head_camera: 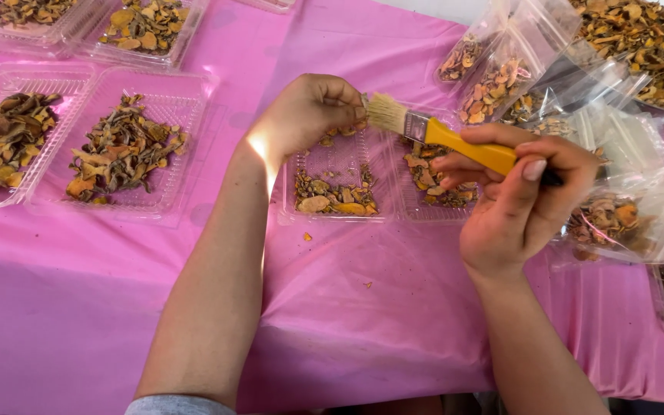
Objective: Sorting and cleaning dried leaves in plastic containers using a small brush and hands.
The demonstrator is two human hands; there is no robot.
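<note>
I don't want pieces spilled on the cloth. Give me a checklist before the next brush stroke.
1. Right hand grips brush handle firmly: ok.
2. Bristles at left hand fingertips: ok.
3. Piece pinched in left hand: cannot tell, hidden by fingers.
4. Open tray under both hands: ok.
5. Cloth free of crumbs: not ok, a few lie below the tray.

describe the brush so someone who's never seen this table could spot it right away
On the pink tablecloth, look to the open clear plastic tray in the middle, between the two hands. The brush hangs just above it, held in the right hand, its bristles meeting the left hand. It is the only tool here: a yellow handle, a metal band and pale bristles among brown dried pieces.
</note>
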